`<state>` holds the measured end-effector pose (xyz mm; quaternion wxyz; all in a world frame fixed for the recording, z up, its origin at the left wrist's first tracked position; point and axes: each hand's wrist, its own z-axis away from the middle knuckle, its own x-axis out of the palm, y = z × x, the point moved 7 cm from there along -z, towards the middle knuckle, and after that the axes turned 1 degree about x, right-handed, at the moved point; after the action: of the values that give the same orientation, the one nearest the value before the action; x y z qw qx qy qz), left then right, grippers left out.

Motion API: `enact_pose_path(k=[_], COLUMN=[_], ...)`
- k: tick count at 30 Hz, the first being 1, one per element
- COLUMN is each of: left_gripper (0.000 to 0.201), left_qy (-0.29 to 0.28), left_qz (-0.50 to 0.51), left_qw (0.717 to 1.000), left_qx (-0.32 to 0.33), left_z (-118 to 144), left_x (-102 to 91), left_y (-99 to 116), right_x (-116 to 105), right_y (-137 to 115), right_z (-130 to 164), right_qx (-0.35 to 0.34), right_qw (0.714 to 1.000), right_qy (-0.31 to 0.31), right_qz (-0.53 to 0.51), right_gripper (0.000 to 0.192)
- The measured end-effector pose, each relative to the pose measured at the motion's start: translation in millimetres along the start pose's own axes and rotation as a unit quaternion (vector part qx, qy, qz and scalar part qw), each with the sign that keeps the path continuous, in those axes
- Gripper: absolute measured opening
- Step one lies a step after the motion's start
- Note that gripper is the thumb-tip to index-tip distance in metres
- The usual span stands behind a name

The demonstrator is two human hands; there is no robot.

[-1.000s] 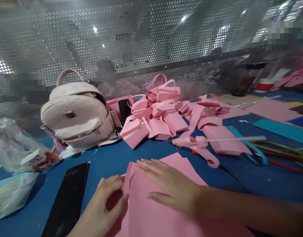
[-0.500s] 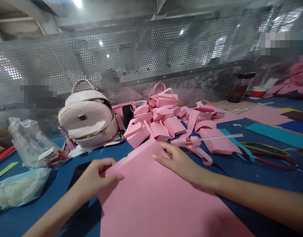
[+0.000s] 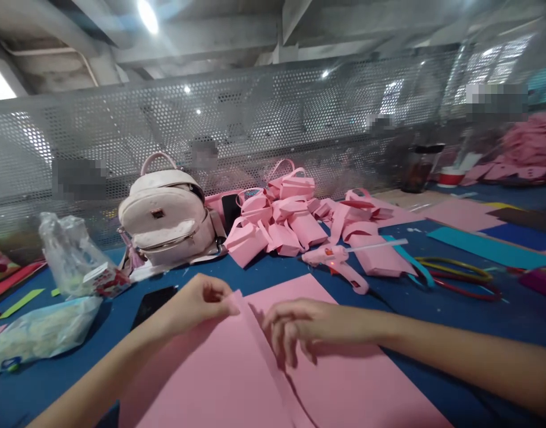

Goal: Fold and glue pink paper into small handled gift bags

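Two hands working one pink foam sheet [image 3: 344, 386] at the lower centre of the frame.

The left hand [image 3: 201, 300] pinches the raised fold's top corner in a closed grip; the right hand [image 3: 299, 324] rests curled fingertips beside the ridge, holding nothing. Folding looks underway; pressing the crease flat would need even pressure. A pink glue gun [image 3: 335, 258] lies mid-frame on the blue bench [image 3: 477, 321].
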<state>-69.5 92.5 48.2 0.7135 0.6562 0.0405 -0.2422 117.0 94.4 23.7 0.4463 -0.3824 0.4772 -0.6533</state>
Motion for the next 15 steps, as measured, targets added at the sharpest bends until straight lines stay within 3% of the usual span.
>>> enact_pose_path(k=[2, 5, 11, 15], left_gripper=[0.028, 0.031, 0.034, 0.034], left_qy=[-0.056, -0.092, -0.080, -0.078], left_qz=[-0.020, -0.055, -0.145, -0.164], left_qw=[0.998, 0.994, 0.985, 0.982], left_qx=[0.007, 0.027, 0.057, 0.051], left_z=[-7, -13, -12, -12], left_x=[22.2, 41.7, 46.6, 49.7], left_y=[8, 18, 24, 18], right_x=[-6, -6, -9, -13], right_y=[-4, -12, -16, -11], right_z=[-10, -20, -20, -23], right_qx=[-0.024, -0.066, -0.078, -0.071], right_qw=[0.998, 0.993, 0.985, 0.986], right_qy=[0.047, 0.078, 0.092, 0.095], right_qz=[0.025, 0.064, 0.126, 0.114], right_gripper=[0.040, 0.035, 0.030, 0.032])
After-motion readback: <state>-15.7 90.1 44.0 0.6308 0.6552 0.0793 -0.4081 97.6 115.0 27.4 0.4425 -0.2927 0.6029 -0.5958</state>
